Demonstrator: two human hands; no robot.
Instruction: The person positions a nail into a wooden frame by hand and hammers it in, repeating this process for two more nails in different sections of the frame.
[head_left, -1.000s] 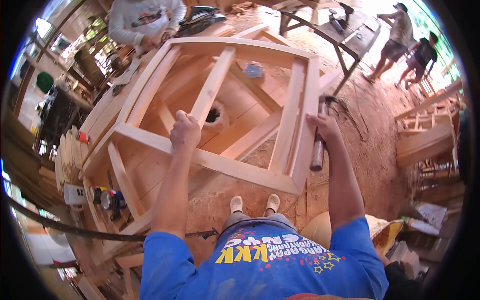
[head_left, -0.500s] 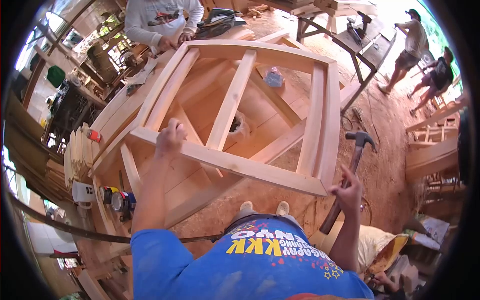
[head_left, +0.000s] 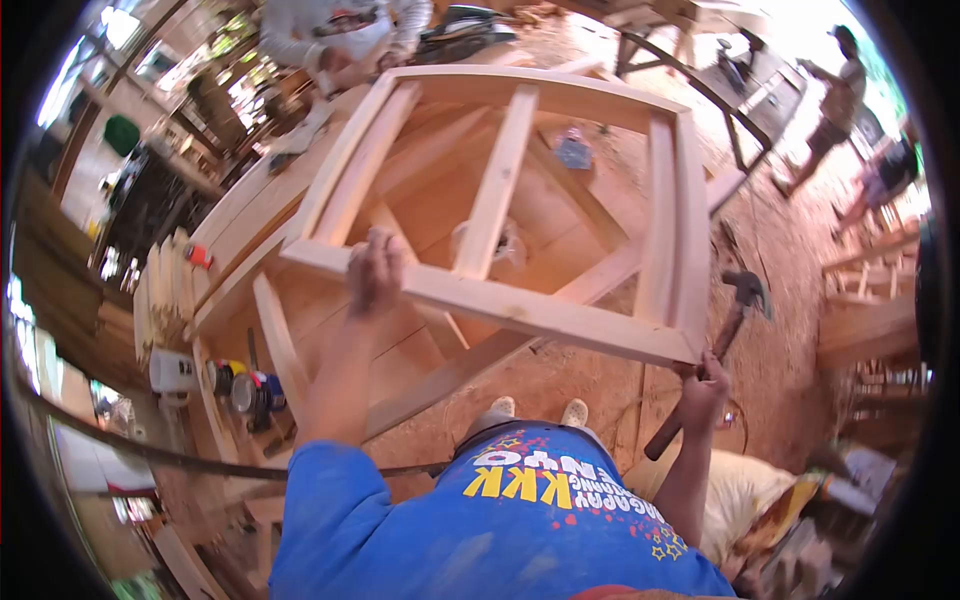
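Observation:
A pale wooden frame (head_left: 540,312) with a middle slat is tilted in front of me, above larger wooden boards. My left hand (head_left: 377,272) is closed around its near rail, toward the left end. At the near right corner, my right hand (head_left: 706,385) is closed on a hammer (head_left: 727,335), its head pointing up and away and its handle end sticking out below the hand. The fingers of that hand also touch the frame's corner.
Across the boards a person in a white top (head_left: 345,40) has both hands near the frame's far left corner. Cans and a white container (head_left: 170,372) stand at the left. Two people are at the far right, near a metal-legged table (head_left: 735,95).
The frame has shifted to the right in view with my left hand on it. My right hand's fingers, raised off the handle before, are now closed at the frame's corner.

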